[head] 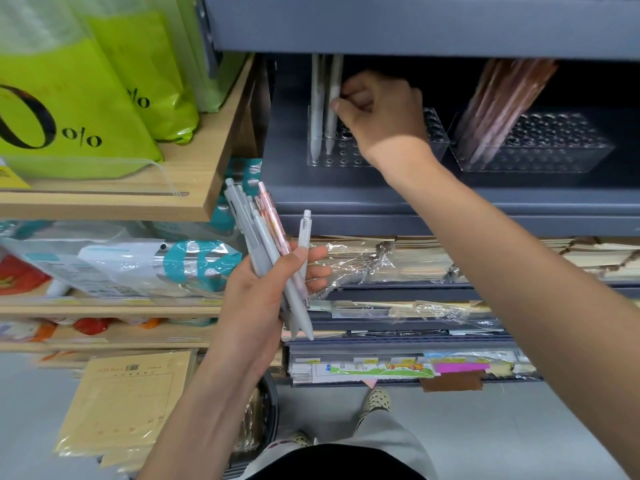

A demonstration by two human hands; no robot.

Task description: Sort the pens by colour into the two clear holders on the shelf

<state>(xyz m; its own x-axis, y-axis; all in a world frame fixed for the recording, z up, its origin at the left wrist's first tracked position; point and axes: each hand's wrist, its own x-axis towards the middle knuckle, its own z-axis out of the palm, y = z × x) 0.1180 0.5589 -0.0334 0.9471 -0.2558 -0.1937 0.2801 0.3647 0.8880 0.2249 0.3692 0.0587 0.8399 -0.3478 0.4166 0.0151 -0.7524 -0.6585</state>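
Note:
Two clear holders stand on the grey shelf (346, 199). The left holder (434, 133) has two white pens standing at its left end; my right hand (379, 110) pinches the right one, a white pen (333, 109), whose tip sits in a hole. The other white pen (317, 109) stands just left of it. The right holder (554, 147) carries several pink pens (502, 102) leaning at its left end. Lower down, my left hand (266, 289) grips a bunch of pens (266, 251), mostly white with one pink pen (273, 216) among them.
A wooden shelf (194, 188) with green bags (69, 98) juts out at the left. Under the grey shelf lie stacks of wrapped paper goods (398, 258). Brown envelopes (128, 400) hang at the lower left. My feet and the grey floor show below.

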